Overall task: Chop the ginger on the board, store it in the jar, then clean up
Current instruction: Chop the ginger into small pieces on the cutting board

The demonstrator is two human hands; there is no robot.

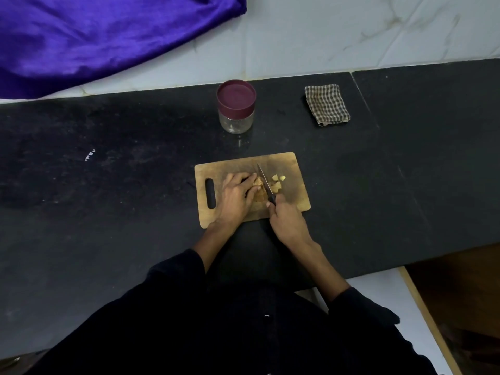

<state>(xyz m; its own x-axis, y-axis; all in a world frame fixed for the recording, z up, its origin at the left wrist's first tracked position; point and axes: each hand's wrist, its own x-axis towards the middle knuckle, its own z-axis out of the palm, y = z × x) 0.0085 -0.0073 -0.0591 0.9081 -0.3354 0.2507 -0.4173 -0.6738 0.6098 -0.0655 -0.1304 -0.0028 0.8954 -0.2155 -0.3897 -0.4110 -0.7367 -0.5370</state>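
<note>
Dark sleeves nearest. Right hand (286, 220) clamps black-handled knife (266, 185); blade right of tan ginger lump (259, 188), pinned by left hand (236, 197).

Purple cloth (102, 39), draped over the white tiled wall (338, 31) at upper left. Black speckled bench (108, 190), seamed at right. Wooden surface (460, 293), seen at lower right beside a white panel (378, 288).
</note>
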